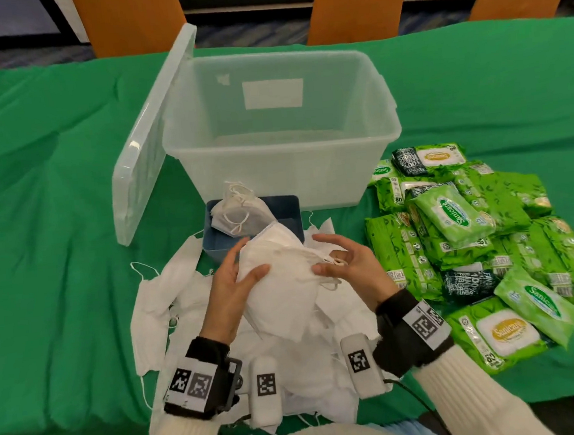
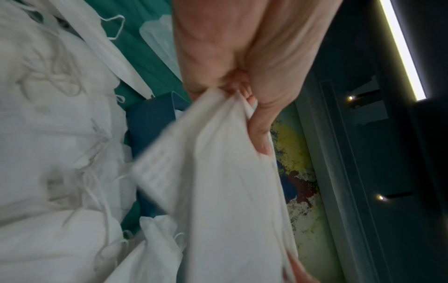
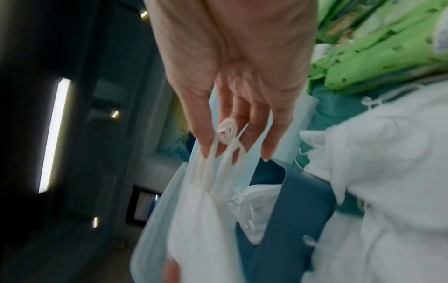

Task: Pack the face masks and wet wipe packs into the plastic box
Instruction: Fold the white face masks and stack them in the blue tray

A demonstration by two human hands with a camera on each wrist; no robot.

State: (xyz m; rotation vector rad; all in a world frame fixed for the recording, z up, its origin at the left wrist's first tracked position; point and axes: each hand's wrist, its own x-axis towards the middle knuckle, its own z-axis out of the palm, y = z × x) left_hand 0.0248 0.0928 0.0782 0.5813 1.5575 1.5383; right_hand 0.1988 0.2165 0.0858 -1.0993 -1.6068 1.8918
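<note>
**Both hands hold a folded white mask above the pile**

A person's left hand [image 1: 230,283] and right hand [image 1: 346,267] hold one folded white face mask [image 1: 277,286] between them, raised just above a loose pile of white face masks [image 1: 168,295] on the green-covered tabletop [image 1: 54,201]. The left grip is closed on the mask's left edge: the thumb lies over the front and the fingers curl behind it, and the left wrist view shows the cloth pinched in that hand [image 2: 242,80]. The right grip pinches the mask's ear loops [image 3: 218,151], thumb against fingertips, with a small round white clip [image 3: 226,130] resting against the fingers; the remaining fingers are spread loosely.

Just behind the held mask a small blue tray [image 1: 288,213] sits on the tabletop, with a bundle of masks [image 1: 240,210] lying in it. Behind the tray stands the clear plastic box [image 1: 285,169], open, its clear lid [image 1: 148,135] propped upright against its left side. A white label shows on the box's far wall. No mask or pack can be made out inside the box.

To the right of the masks, a heap of green wet wipe packs [image 1: 468,230] lies on the tabletop, some stacked over others, a few dark-printed ones among them. Both wrists carry black bands with printed square markers.
</note>
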